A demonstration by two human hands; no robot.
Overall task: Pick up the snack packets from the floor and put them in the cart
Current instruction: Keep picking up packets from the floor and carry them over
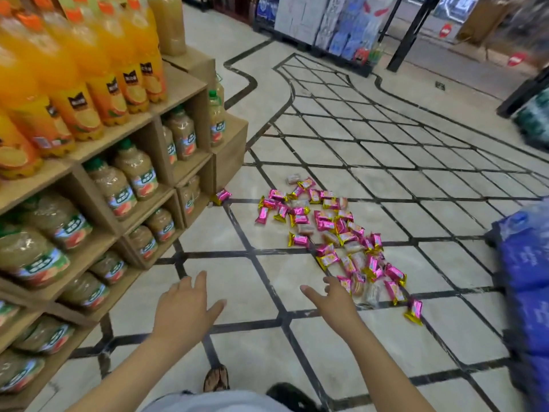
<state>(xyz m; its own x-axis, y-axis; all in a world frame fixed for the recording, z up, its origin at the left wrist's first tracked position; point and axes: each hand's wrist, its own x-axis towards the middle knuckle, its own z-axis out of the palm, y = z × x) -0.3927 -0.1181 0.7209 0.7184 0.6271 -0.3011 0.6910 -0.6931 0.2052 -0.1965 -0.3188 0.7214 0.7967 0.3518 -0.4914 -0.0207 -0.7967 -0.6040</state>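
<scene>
Several pink-and-gold snack packets (332, 233) lie scattered in a long heap on the tiled floor (416, 221), running from mid-frame toward the lower right. One packet (222, 196) lies apart beside the wooden shelf's corner. My right hand (332, 298) reaches out with relaxed fingers, holding nothing, its fingertips close to the nearest packets. My left hand (185, 307) hovers over bare floor with fingers spread and holds nothing. No cart is in view.
A wooden shelf (133, 185) full of juice bottles stands close on the left. Blue wrapped packs (525, 269) are stacked at the right edge. A sandalled foot (217, 379) shows at the bottom. More stacked goods and a black post (413, 31) stand at the far end.
</scene>
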